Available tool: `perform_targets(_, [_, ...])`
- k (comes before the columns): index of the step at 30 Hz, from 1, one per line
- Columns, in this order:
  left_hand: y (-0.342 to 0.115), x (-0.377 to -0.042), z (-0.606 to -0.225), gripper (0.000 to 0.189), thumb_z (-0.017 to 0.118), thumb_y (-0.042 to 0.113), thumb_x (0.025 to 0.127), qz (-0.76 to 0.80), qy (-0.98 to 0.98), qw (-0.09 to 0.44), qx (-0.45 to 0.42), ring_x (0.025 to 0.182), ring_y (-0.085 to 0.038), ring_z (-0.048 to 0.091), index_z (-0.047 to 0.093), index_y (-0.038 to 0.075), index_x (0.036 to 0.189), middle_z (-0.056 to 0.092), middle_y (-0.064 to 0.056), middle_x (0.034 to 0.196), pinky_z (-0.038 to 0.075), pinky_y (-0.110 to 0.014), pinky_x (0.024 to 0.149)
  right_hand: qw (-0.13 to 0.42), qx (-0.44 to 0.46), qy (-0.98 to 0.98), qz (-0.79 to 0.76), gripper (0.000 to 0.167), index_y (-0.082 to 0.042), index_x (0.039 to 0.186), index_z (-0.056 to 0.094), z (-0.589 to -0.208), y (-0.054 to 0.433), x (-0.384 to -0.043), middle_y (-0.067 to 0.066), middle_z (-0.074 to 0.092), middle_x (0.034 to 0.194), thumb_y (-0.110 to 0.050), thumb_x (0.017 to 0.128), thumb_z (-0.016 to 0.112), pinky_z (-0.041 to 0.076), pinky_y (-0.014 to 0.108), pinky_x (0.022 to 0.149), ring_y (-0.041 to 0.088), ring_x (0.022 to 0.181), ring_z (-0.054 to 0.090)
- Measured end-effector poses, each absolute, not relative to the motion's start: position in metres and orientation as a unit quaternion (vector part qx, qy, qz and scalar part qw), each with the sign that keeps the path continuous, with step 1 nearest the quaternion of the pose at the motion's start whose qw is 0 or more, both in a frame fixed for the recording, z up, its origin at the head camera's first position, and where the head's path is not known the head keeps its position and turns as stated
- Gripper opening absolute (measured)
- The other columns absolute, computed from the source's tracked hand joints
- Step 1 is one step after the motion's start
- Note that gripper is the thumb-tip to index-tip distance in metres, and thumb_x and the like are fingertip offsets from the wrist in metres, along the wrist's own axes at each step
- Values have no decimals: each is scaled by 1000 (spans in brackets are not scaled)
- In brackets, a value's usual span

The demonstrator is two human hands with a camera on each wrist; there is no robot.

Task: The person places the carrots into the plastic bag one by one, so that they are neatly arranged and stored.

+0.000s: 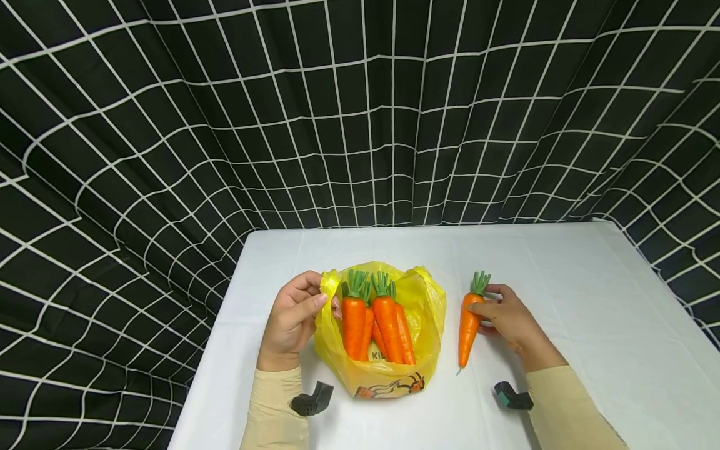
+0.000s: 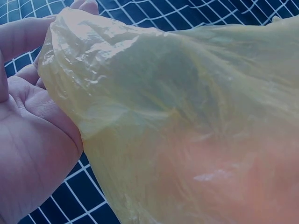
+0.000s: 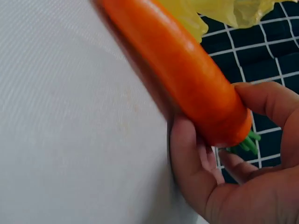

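Observation:
A yellow plastic bag [image 1: 382, 380] stands open-mouthed on the table with several orange carrots [image 1: 353, 328] inside, their green tops up. My left hand [image 1: 291, 322] pinches the bag's left rim between thumb and fingers; in the left wrist view the thin film [image 2: 140, 93] stretches away from that hand [image 2: 35, 126]. To the right of the bag, my right hand [image 1: 509, 322] grips a single carrot [image 1: 469, 328] near its leafy end, the tip pointing toward me. The right wrist view shows thumb and fingers around the thick end of this carrot [image 3: 187, 70].
A white cloth covers the table [image 1: 590, 300]. Black curtains with a white grid [image 1: 371, 125] hang behind and along both sides. Dark camera mounts [image 1: 313, 400] jut inward from both wrists.

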State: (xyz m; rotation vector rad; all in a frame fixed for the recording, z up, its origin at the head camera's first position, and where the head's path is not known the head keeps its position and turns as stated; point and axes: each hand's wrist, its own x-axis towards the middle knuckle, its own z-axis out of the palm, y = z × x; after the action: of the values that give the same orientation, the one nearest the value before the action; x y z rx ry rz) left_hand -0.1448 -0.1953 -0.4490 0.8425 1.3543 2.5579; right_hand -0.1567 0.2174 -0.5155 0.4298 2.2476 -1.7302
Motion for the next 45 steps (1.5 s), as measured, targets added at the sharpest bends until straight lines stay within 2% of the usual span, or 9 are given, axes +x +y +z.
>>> perform_targets(9, [-195,-144,-449,41,38,-16,99,848,448,63,277,80,-19,73,69,6,114,74,-10,96,64,-28,77,126,129,734,-655,89,5,166,12,-522,226,-151,31,49,138,-13,103,73,67,45,83,29,102,69])
perform_targets(14, [-194,-144,-449,40,38,-16,99,847,447,65,279,80,-19,72,68,6,114,74,-10,95,64,-28,76,117,121,695,-700,85,2,164,11,-523,232,-147,24,54,132,-8,104,71,66,46,85,25,99,71])
perform_targets(19, [-194,-144,-449,40,38,-17,99,847,447,65,280,80,-19,73,68,6,114,74,-10,95,64,-29,77,108,119,663,-731,74,1,158,17,-521,235,-146,18,56,125,-4,104,67,66,44,85,23,98,70])
perform_targets(26, [-194,-145,-450,40,38,-17,99,845,449,64,282,80,-19,72,68,5,114,74,-10,95,65,-29,77,91,101,651,-746,50,0,141,31,-513,237,-145,11,58,118,-2,104,65,66,39,81,20,93,69])
perform_targets(45, [-195,-146,-450,41,38,-17,100,846,443,66,290,82,-19,73,68,5,116,74,-11,97,65,-29,78,64,64,632,-770,40,-2,133,38,-476,234,-138,4,65,111,-3,105,67,65,34,73,17,92,67])
